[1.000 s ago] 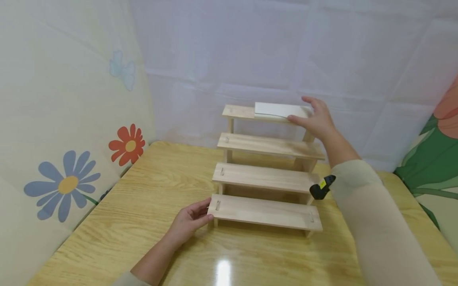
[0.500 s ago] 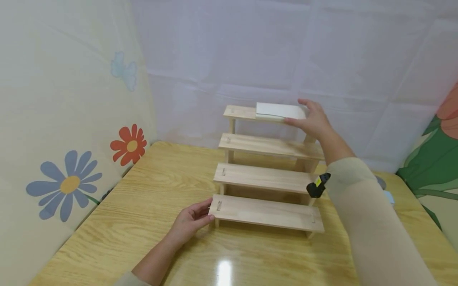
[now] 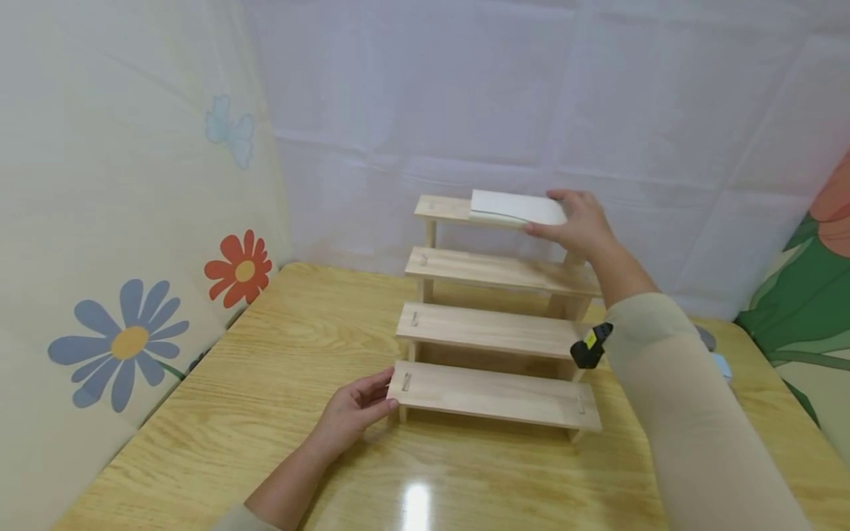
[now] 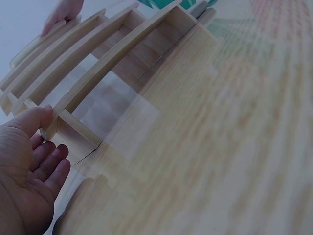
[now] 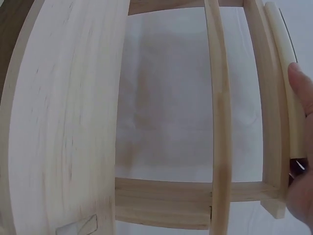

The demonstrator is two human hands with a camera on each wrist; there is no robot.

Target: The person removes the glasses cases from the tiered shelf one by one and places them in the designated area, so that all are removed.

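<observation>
A four-tier wooden step shelf point(image 3: 491, 394) stands on the wood-grain table. My left hand point(image 3: 350, 414) holds the left end of its lowest board; in the left wrist view the thumb point(image 4: 36, 119) lies on the board's corner and the other fingers are below it. On the top board lies a white notepad or book point(image 3: 511, 206), covering the middle and right of that board. My right hand point(image 3: 584, 225) grips its right end, thumb along the front edge and fingers at the back. Cream-coloured page edges of the book point(image 5: 286, 83) show under the thumb in the right wrist view.
White cloth point(image 3: 412, 88) hangs close behind the shelf. Flower-printed panels flank the table point(image 3: 285, 332) on both sides. A grey object point(image 3: 707, 338) and a light blue one point(image 3: 722, 366) lie partly behind my right sleeve. A black device point(image 3: 591, 346) sits at that sleeve's cuff.
My right hand has closed further over the book's right end and shifted slightly left. The book has slid a little left along the top board. The left hand keeps its place.
</observation>
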